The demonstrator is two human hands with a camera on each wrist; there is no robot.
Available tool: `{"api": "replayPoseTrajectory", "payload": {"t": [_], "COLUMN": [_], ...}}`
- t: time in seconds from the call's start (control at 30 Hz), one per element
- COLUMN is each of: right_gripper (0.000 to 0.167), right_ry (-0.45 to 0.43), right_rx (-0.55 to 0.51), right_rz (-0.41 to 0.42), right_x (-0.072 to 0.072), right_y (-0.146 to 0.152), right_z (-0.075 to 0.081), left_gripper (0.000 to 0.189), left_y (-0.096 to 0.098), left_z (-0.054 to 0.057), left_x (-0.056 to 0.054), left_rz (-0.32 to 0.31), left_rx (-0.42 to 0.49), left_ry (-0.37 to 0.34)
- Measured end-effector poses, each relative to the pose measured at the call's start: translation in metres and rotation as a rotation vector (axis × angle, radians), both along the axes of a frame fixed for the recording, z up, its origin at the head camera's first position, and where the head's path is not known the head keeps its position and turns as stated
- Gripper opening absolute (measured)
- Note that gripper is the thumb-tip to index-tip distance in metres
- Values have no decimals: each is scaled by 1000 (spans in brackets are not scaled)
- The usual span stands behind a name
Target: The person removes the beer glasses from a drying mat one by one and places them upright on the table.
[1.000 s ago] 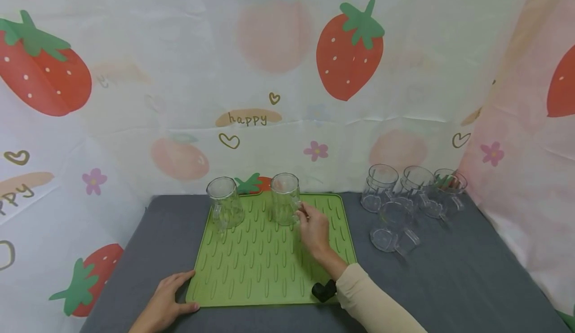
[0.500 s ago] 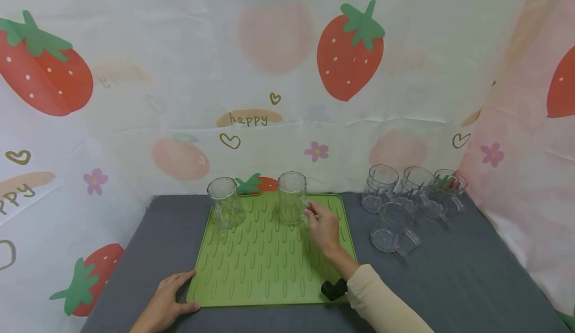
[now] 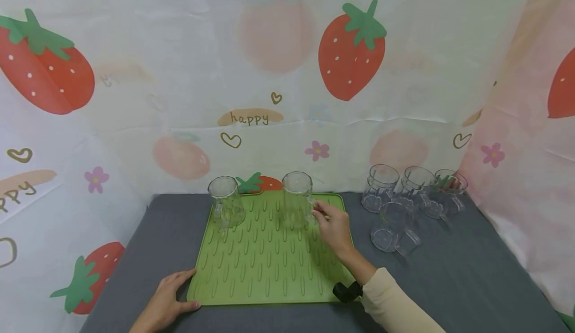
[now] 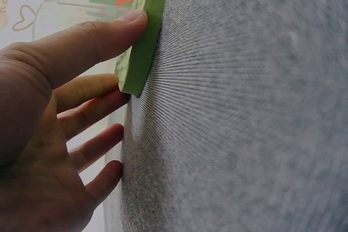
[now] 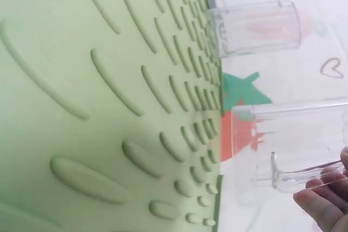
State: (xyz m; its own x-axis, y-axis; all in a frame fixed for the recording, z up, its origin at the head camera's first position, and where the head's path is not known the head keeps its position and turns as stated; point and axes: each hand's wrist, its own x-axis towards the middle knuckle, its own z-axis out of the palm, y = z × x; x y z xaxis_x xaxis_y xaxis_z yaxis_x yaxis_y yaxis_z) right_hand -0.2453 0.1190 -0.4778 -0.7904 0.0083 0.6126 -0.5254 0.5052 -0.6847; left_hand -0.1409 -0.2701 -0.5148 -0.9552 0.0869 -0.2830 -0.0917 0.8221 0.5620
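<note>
My right hand (image 3: 334,225) grips the handle of a clear glass mug (image 3: 296,198) over the back of the green ridged drying mat (image 3: 265,273). The mug is upright, and its base shows a gap from the mat's ridges in the right wrist view. Another glass mug (image 3: 228,203) stands at the mat's back left, handle toward the front. At the front left corner, my left hand (image 3: 163,298) touches the mat with its thumb on the front edge and its forefinger at the side. The other left fingers are spread and rest by the grey cloth (image 4: 244,107).
Several more glass mugs (image 3: 382,188) stand close together at the back right, one glass mug (image 3: 393,225) nearer the front. A white curtain with strawberry prints (image 3: 352,53) hangs behind the table. A black wrist camera (image 3: 347,292) sits below my right hand.
My right hand has carried the gripped mug to the right over the back of the mat. The left hand and the other mugs keep their places.
</note>
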Motion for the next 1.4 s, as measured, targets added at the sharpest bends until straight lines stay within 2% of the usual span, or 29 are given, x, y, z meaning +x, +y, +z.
{"api": "replayPoseTrajectory", "payload": {"t": [0.33,0.73,0.87,1.17,1.4], "right_gripper": [28,25,26,26,22], "right_ry": [-31,24,51,10,11], "right_rx": [10,25,13,14,22], "right_rz": [3,26,33,23,33], "right_x": [16,30,36,51,61], "right_y": [12,26,33,45,49], "right_z": [13,27,31,39,44], "left_gripper": [89,93,94,91,89], "left_y": [1,-2,-1,0,0], "left_z": [1,-3,-2,0,-1], "left_x": [1,0,-2,-1,0], "left_rz": [-1,-13,-14,-12,-16], "left_rx": [-1,-24,-11,7,-2], "left_ry": [6,-44,-39,-10,-3]}}
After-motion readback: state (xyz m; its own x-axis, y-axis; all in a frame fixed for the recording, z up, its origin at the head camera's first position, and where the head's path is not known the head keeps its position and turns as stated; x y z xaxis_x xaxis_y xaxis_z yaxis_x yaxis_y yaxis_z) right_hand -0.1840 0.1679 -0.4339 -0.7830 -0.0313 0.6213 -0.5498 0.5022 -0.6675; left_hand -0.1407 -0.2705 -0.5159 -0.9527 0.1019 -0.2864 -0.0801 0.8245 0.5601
